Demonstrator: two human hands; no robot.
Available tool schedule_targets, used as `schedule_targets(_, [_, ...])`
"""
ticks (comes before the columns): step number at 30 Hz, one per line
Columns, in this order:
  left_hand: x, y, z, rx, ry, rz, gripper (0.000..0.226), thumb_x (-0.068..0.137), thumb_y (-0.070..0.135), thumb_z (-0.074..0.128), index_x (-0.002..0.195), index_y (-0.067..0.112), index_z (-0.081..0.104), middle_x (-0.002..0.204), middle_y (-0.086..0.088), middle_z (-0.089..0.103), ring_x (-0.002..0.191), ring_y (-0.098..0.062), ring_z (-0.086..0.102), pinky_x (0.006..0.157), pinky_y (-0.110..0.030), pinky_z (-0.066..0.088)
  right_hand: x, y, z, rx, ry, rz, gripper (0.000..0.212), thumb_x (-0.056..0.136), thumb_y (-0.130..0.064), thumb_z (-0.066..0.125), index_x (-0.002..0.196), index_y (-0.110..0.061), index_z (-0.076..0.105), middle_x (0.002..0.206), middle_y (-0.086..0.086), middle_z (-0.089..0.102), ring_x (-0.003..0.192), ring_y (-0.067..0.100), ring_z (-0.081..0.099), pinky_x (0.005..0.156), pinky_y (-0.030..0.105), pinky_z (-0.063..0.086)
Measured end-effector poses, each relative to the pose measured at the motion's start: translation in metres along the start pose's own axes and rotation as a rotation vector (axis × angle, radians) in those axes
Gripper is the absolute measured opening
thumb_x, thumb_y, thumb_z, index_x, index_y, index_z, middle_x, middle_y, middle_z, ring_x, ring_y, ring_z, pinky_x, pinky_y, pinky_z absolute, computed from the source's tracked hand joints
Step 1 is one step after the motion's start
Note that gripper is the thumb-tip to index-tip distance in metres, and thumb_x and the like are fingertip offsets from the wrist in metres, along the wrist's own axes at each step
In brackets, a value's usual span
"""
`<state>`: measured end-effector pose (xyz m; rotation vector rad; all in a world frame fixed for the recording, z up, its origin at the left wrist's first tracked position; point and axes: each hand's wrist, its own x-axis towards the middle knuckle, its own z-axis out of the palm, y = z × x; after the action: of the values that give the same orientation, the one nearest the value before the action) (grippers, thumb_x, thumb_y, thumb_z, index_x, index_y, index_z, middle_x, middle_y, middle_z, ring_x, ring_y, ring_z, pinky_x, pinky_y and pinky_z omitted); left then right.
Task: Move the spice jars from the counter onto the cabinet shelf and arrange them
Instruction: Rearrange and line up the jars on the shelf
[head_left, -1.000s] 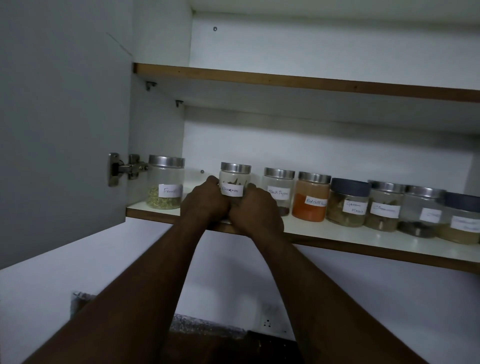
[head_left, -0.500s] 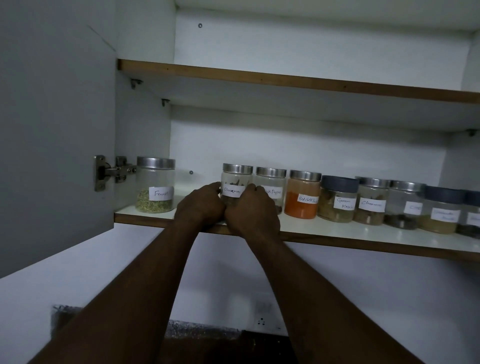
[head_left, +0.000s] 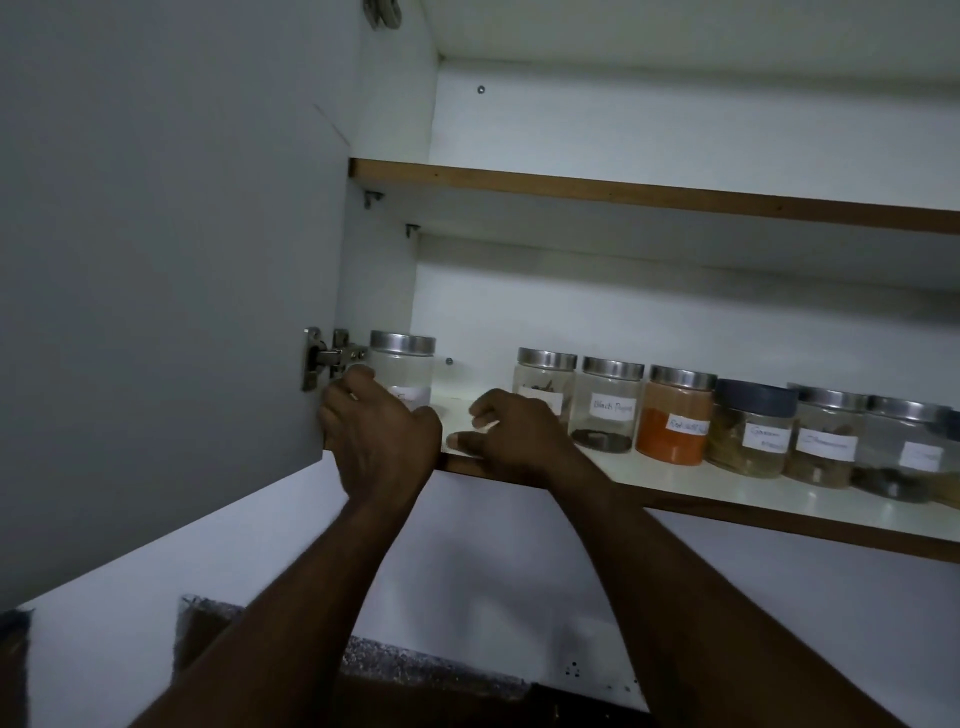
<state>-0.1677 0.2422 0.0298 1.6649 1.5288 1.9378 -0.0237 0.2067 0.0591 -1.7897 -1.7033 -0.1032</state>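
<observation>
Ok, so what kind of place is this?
Probably a home kitchen. An open wall cabinet holds a row of hand-labelled spice jars on its shelf, its door swung aside on a hinge, and a speckled counter shows below. The left hand grips the end jar.

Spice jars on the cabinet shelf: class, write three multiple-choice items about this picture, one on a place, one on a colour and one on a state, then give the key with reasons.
1. Where does the orange powder jar stand?
A. directly right of the Black Pepper jar
B. on the upper shelf
C. alone at the far left end

2. What colour is the lid of the Garam jar?
A. red
B. silver
C. dark grey

3. The cabinet door is:
A. shut
B. open
C. removed

Key: 1 A, the two stand side by side on the lower shelf; 2 C, its lid is dark beside silver ones; 3 B, it swings out on its hinge.
</observation>
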Motion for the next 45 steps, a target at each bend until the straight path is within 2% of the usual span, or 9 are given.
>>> schedule_targets(4, [0.018,-0.002,0.005,-0.084,-0.140,-0.013,0.066,0.071,0.031,0.070,0.126,0.006,0.043,0.116,-0.016,0.062,0.108,-0.036,0.060,0.087,-0.044,0.054,0.011,-0.021,0.017,-0.017,-0.020,-0.043,0.083,0.080,-0.052,0.079,0.148,-0.019,0.042,0.139,-0.002,0.062,0.120,0.022,0.063,0.097,0.038,0.053])
schedule_targets(10, [0.047,0.000,0.019,0.033,-0.410,0.009,0.063,0.073,0.043,0.076,0.119,0.016,0.042,0.106,-0.007,0.063,0.093,-0.028,0.064,0.079,-0.041,0.056,0.013,-0.021,0.024,-0.083,0.067,-0.016,0.049,0.084,-0.045,0.072,0.119,-0.015,0.056,0.111,0.006,0.070,0.099,0.026,0.067,0.083,0.041,0.058])
schedule_targets(14, [0.057,0.000,0.028,0.054,-0.515,0.047,0.059,0.071,0.041,0.081,0.114,0.018,0.047,0.104,-0.006,0.064,0.089,-0.024,0.062,0.071,-0.033,0.049,0.008,-0.026,0.030,-0.109,0.214,0.091,0.044,0.084,-0.044,0.066,0.115,-0.013,0.056,0.110,0.008,0.066,0.102,0.029,0.064,0.079,0.038,0.056])
schedule_targets(19, [0.058,0.004,0.042,0.133,-0.572,0.088,0.055,0.075,0.049,0.077,0.115,0.022,0.051,0.107,-0.004,0.066,0.094,-0.024,0.062,0.081,-0.038,0.053,0.005,-0.028,0.034,-0.099,0.334,0.141,0.044,0.083,-0.032,0.069,0.118,-0.008,0.058,0.112,0.008,0.064,0.104,0.027,0.063,0.078,0.034,0.051])
schedule_targets(29, [0.061,0.002,0.053,0.168,-0.703,0.127,0.058,0.082,0.046,0.072,0.127,0.021,0.046,0.124,-0.006,0.064,0.103,-0.025,0.062,0.087,-0.039,0.051,0.004,-0.029,0.035,-0.141,0.316,0.178,0.050,0.078,-0.028,0.073,0.120,-0.006,0.057,0.113,0.009,0.065,0.106,0.026,0.063,0.085,0.036,0.056])
schedule_targets(35, [0.054,-0.002,0.051,0.132,-0.633,0.123,0.077,0.077,0.055,0.073,0.136,0.016,0.042,0.131,-0.008,0.063,0.111,-0.029,0.063,0.087,-0.040,0.050,0.000,-0.030,0.032,-0.134,0.354,0.142,0.046,0.078,-0.027,0.073,0.116,-0.005,0.059,0.110,0.010,0.066,0.102,0.027,0.065,0.082,0.036,0.056])
schedule_targets(38, [0.044,-0.006,0.044,0.137,-0.423,0.158,0.079,0.069,0.051,0.079,0.128,0.012,0.045,0.121,-0.012,0.061,0.104,-0.032,0.063,0.081,-0.039,0.051,-0.004,-0.032,0.031,-0.102,0.363,0.090,0.040,0.083,-0.027,0.072,0.114,-0.006,0.057,0.106,0.012,0.068,0.098,0.029,0.066,0.077,0.035,0.054])
schedule_targets(41, [0.019,0.007,0.040,0.121,-0.254,0.277,0.066,0.068,0.040,0.082,0.117,0.012,0.048,0.111,-0.013,0.056,0.099,-0.032,0.058,0.072,-0.036,0.047,-0.019,-0.019,0.019,-0.089,0.374,0.077,0.034,0.087,-0.026,0.073,0.113,-0.009,0.060,0.106,0.010,0.069,0.097,0.027,0.067,0.076,0.033,0.055])
schedule_targets(45, [-0.018,0.041,0.043,-0.002,-0.311,0.350,0.028,0.079,0.033,0.073,0.093,0.018,0.053,0.086,-0.001,0.060,0.077,-0.019,0.060,0.057,-0.026,0.041,-0.048,0.010,-0.004,-0.134,0.355,0.019,0.018,0.088,-0.020,0.069,0.103,-0.010,0.068,0.100,0.007,0.072,0.091,0.025,0.068,0.075,0.032,0.055])
